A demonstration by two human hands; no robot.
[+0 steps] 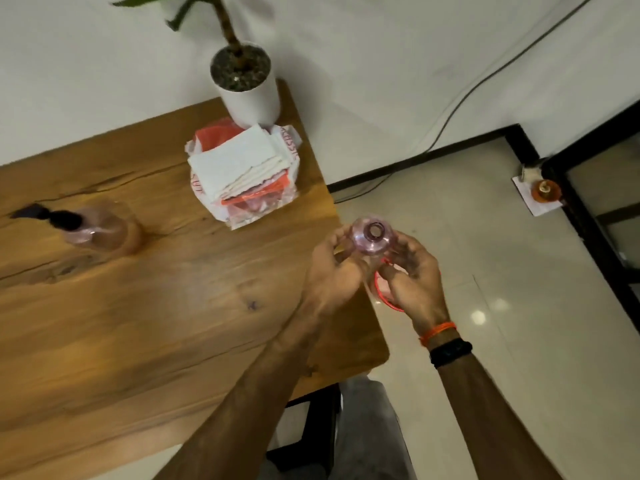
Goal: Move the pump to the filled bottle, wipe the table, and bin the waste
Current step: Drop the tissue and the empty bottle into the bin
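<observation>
Wooden table (145, 306) fills the left of frame. Plant pot (247, 88) at its far right corner, tissue pack (244, 171) just in front of the pot. Pump bottle (95, 228) stands on the table at left, black pump on, blurred. Open bottle (371, 237), pink, no pump, held past the table's right edge over the floor, neck toward camera. Left hand (334, 268) and right hand (412, 275) both grip it, fingers curled round its sides. Red ring (382, 292) shows between the hands.

White wall (381, 46), glossy tiled floor (502, 271), wooden table (156, 323).
</observation>
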